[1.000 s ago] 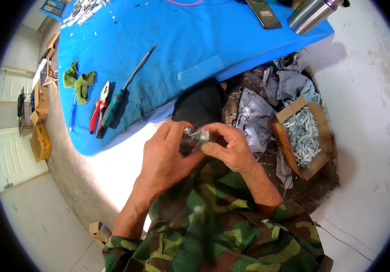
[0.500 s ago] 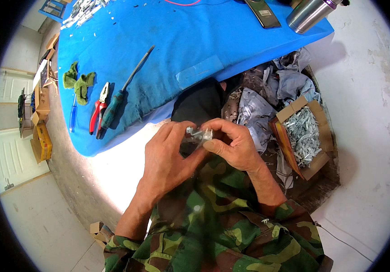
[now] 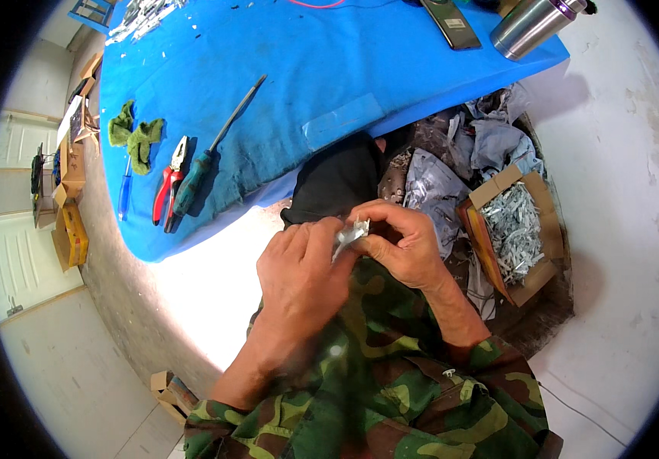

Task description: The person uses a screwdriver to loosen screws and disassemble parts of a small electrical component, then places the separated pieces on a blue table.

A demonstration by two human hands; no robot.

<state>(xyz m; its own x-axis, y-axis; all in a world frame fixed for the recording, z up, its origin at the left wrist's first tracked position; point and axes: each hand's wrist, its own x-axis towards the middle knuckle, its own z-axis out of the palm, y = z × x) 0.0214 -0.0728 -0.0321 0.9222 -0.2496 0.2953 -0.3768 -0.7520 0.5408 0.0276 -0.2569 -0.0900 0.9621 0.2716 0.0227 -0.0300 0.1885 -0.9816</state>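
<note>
Above my lap, both hands meet at a small whitish, silvery piece (image 3: 351, 236) with a shiny, partly see-through look. I cannot make out its exact kind. My left hand (image 3: 299, 268) is closed around its near left side, the back of the hand turned up and hiding the fingertips. From the other side my right hand (image 3: 402, 241) pinches the upper end between thumb and bent fingers. Right of my hands, an open cardboard box (image 3: 499, 182) holds a heap of small silvery-white strips (image 3: 515, 233).
On the blue-covered table (image 3: 322, 69) lie red-handled pliers (image 3: 169, 187), a large screwdriver (image 3: 205, 168), a blue-handled screwdriver (image 3: 125, 195), a green cloth (image 3: 143, 144), a phone (image 3: 452, 24), a steel flask (image 3: 530, 30) and a pile of pale pieces (image 3: 140, 17). Grey plastic bags (image 3: 433, 195) lie under the table edge.
My left hand has rolled over and moved right, closer to my right hand. The piece is turned and more covered by the fingers.
</note>
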